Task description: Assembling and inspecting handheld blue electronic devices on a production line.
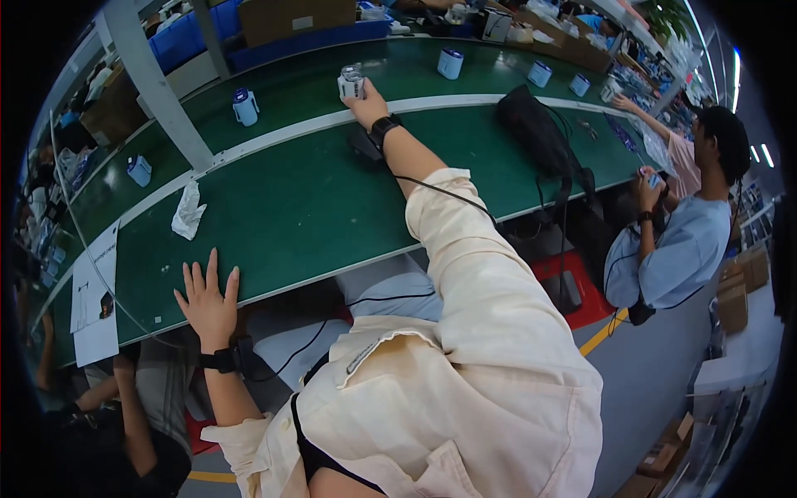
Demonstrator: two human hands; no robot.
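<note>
My right arm reaches across the green bench (pixel 282 241) to the belt behind it. There my right hand (pixel 367 106) grips a small white and grey canister-like device (pixel 352 81) with a clear top; its exact kind I cannot make out. Flat near the bench's front edge lies my left hand (pixel 207 303), fingers spread, holding nothing. A crumpled white tissue (pixel 189 211) is beyond its fingertips. On the belt stand several small light-blue canister-like devices, one (pixel 245 108) left of my right hand and another (pixel 450 64) to its right.
A black bag (pixel 531 124) lies on the bench to the right, near a co-worker in light blue (pixel 677 249) who handles a small device. Printed sheets (pixel 94 290) hang over the bench's left edge. A grey post (pixel 155 87) rises beside the belt's white rail (pixel 290 127).
</note>
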